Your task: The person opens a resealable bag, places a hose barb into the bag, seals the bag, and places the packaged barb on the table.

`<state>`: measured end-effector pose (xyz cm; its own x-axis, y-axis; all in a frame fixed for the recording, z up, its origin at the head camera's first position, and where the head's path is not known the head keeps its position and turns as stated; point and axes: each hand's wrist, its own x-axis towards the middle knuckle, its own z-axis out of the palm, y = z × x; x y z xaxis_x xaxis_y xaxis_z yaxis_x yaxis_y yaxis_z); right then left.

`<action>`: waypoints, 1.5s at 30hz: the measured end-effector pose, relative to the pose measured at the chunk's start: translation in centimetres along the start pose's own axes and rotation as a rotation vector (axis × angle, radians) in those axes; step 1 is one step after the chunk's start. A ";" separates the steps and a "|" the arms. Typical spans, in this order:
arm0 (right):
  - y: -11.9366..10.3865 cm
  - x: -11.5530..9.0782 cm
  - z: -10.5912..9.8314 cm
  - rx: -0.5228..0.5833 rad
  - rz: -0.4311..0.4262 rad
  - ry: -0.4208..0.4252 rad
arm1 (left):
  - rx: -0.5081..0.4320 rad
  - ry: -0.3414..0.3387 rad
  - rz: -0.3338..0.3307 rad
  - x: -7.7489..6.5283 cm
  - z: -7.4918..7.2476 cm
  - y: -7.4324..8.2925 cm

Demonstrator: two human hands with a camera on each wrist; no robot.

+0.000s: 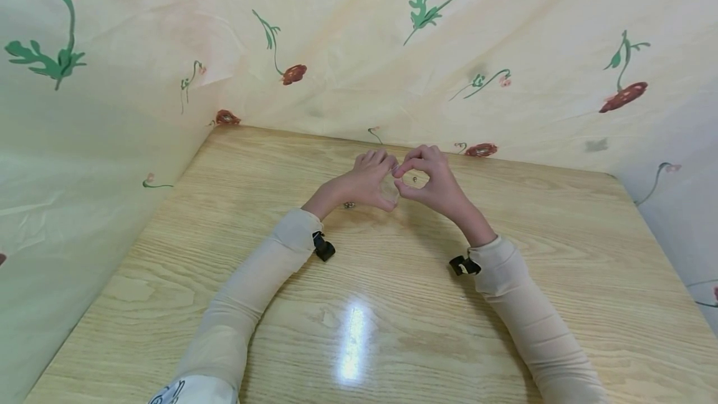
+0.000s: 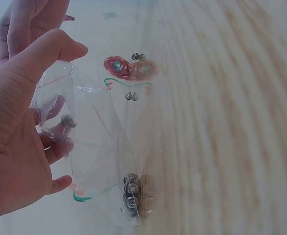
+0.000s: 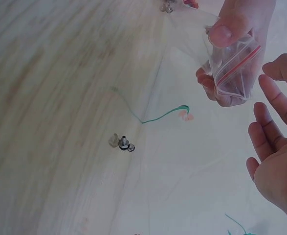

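Note:
My left hand (image 1: 367, 181) grips a clear zip bag (image 3: 233, 73) with a red strip along its mouth. The bag's far end hangs low near the table. A cluster of small shiny metal pieces (image 2: 131, 196) shows at that end; whether they lie inside or behind the plastic I cannot tell. One dark metal bit (image 2: 68, 121) shows through the bag near the left fingers. Close beside the bag's mouth is my right hand (image 1: 434, 181), thumb and forefinger bent toward each other with a small gap, nothing visible between them. A single metal piece (image 3: 123, 143) sits on the table.
The wood-grain table (image 1: 392, 279) is glossy and reflects a bright light. Pale flowered cloth (image 1: 348, 48) walls the back and sides close behind the hands. Another small metal piece (image 2: 132, 96) stands on the table past the bag. Black straps (image 1: 323, 246) sit at both cuffs.

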<state>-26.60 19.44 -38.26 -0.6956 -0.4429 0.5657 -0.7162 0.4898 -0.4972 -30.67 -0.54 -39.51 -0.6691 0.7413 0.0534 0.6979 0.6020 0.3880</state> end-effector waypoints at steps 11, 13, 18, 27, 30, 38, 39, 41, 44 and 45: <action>0.5 -0.1 -0.1 -0.004 -0.004 -0.004 | -0.022 0.007 0.000 0.1 0.0 -0.2; 0.5 0.0 -0.2 0.003 0.008 -0.006 | -0.030 0.008 -0.003 0.1 0.0 -0.3; 0.5 0.2 -0.8 -0.011 0.037 -0.008 | -0.026 0.009 -0.008 0.2 -0.1 -0.4; 0.8 -0.1 -2.2 -0.050 0.046 0.008 | -0.040 0.018 -0.008 0.1 -0.3 -0.5; 1.1 -0.4 -2.5 -0.063 0.049 0.002 | -0.053 0.015 -0.008 0.0 -0.3 -0.5; 2.3 -1.8 -3.1 -0.077 0.095 -0.067 | -0.076 0.018 -0.011 -0.2 -0.2 -0.6; 2.5 -2.0 -3.1 -0.086 0.097 -0.075 | -0.076 0.019 -0.010 -0.2 -0.2 -0.6; 2.9 -2.3 -3.2 -0.104 0.091 -0.088 | -0.073 0.024 -0.008 -0.2 -0.2 -0.6; 3.5 -2.6 -3.3 -0.129 0.075 -0.104 | -0.069 0.028 -0.007 -0.1 -0.2 -0.5; 3.7 -2.7 -3.3 -0.139 0.065 -0.109 | -0.068 0.029 -0.008 -0.1 -0.3 -0.5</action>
<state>-27.20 24.88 -39.44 -0.7474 -0.4824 0.4568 -0.6603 0.6158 -0.4300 -31.05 -1.02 -39.48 -0.6823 0.7271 0.0761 0.6742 0.5854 0.4503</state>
